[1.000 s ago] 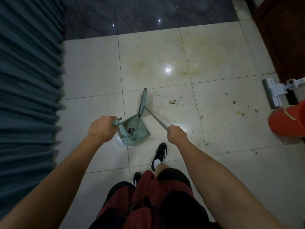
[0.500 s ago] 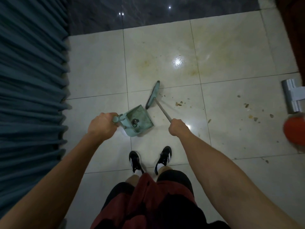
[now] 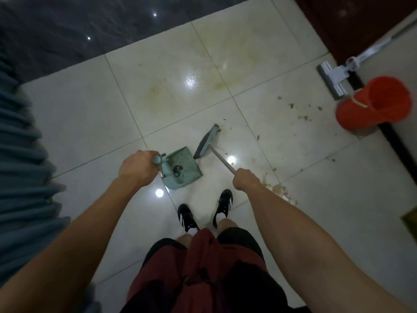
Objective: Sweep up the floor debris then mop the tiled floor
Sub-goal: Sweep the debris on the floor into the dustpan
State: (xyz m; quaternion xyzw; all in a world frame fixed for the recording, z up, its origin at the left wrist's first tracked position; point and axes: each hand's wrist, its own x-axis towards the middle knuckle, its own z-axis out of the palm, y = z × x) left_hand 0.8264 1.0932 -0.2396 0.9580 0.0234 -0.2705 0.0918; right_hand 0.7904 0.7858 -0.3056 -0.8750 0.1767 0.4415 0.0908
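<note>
- teal dustpan (image 3: 181,166) sits on the pale floor (image 3: 90,114), just ahead of the person's shoes (image 3: 204,210), mouth turned toward the broom (image 3: 206,141).
- left hand (image 3: 138,168) is clenched round the dustpan's upright handle; right hand (image 3: 246,182) grasps the broom's stick low down, the head resting on the tile just beside the pan's open edge.
- a small dark clump already lies inside the pan — so some has been gathered.
- debris (image 3: 300,109) is still scattered: bits past the broom head, more out toward the red bucket (image 3: 372,102), and a paler heap by the right forearm, near the right shoe.
- my read: this is the sweeping step, partway through, with mopping not yet begun.
- the mop (image 3: 334,80) lies untouched by the dark door (image 3: 352,21), close to the bucket.
- next move, i'd judge, calls for reaching the broom out beyond the far crumbs and drawing them back to the pan's lip, the pan held flat to the tile so nothing slips under — then the same for the heap at the right.
- yellowish stains on the tiles further out look like work for the mop, not the broom.
- blue curtain (image 3: 20,166) hangs along the left side.
</note>
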